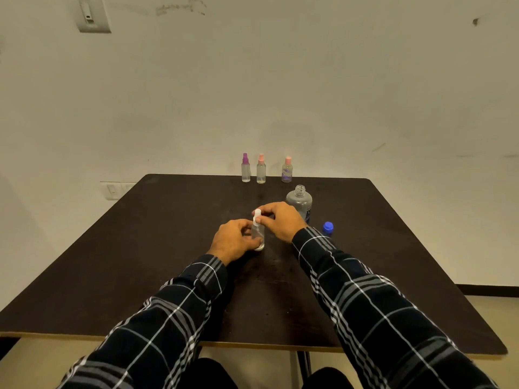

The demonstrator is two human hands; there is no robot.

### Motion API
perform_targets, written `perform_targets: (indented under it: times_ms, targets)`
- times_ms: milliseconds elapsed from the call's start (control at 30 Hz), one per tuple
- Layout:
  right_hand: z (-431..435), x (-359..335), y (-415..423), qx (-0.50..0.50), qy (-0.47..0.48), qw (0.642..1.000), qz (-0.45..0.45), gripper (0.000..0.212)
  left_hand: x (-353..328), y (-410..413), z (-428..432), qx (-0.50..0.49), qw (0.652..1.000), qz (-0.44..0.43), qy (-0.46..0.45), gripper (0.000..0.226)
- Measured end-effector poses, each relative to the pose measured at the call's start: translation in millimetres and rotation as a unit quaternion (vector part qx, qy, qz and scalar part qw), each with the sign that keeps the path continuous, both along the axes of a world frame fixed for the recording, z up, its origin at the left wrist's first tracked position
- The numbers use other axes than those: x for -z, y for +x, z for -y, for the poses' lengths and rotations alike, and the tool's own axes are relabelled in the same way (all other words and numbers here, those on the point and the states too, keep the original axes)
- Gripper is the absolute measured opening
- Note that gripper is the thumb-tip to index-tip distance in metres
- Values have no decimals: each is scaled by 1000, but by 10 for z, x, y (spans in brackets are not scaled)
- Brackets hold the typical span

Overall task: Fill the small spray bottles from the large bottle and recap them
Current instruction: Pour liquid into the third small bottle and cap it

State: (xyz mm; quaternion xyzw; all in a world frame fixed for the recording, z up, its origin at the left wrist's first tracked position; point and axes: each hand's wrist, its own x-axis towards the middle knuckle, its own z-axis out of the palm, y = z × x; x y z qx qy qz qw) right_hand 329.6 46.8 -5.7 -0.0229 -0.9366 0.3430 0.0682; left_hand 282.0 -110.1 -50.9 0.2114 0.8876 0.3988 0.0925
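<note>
Just in front of the big open bottle (pixel 299 202), the left hand (pixel 234 239) holds a small clear bottle (pixel 257 234) on the table (pixel 140 248), the right hand (pixel 280 220) pinches its white top (pixel 257 216), a blue cap (pixel 328 227) sits beside the big bottle, and three little spray bottles (pixel 261 169) stand behind it.

Clear glossy plastic on the large bottle (pixel 299 203), a shiny blue plastic cap (pixel 328 227) beside it, dark matt wood-look bench (pixel 140 248), woven checked cloth sleeves (pixel 379 313).

Far edge of worktop (pixel 140 248), in a row: left spray bottle (pixel 245 172), middle spray bottle (pixel 261 173), right spray bottle (pixel 287 173). Nearer, right of centre: large bottle (pixel 299 202); loose cap (pixel 328 227) before it, to its right. Centre, left of large bottle: near spray bottle (pixel 257 234), upright.
</note>
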Motion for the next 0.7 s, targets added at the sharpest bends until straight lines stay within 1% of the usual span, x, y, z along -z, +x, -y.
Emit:
perform_targets:
  times_ms: [67, 167, 300, 400, 467, 567, 633, 700]
  targets:
    - [13, 32, 2, 15, -12, 1000, -10, 25, -10, -5, -3, 3, 1000, -5, -5, 33]
    - [68, 83, 8, 63, -41, 997, -30, 11, -6, -3, 0, -3, 1000, -9, -10, 33]
    - [211, 173, -3, 142, -68, 986, -47, 23, 28, 10, 4, -8, 1000, -17, 5, 33]
    - [279, 177, -37, 173, -44, 982, -57, 31, 4, -2, 4, 1, 1000, -8, 4, 37]
    - [289, 194, -34, 183, -49, 979, -72, 30, -7, -13, -3, 4, 1000, -8, -2, 41]
    - [303, 233, -11, 163, -87, 979, -91, 21, 4, -15, 5, 5, 1000, -4, -3, 40]
    - [303, 247, -17, 143, -84, 982, -91, 22, 18, -25, 5, 5, 1000, -13, -6, 39]
    - [296, 231, -23, 146, -93, 981, -82, 17, 22, -25, 7, -1, 1000, -14, -12, 38]
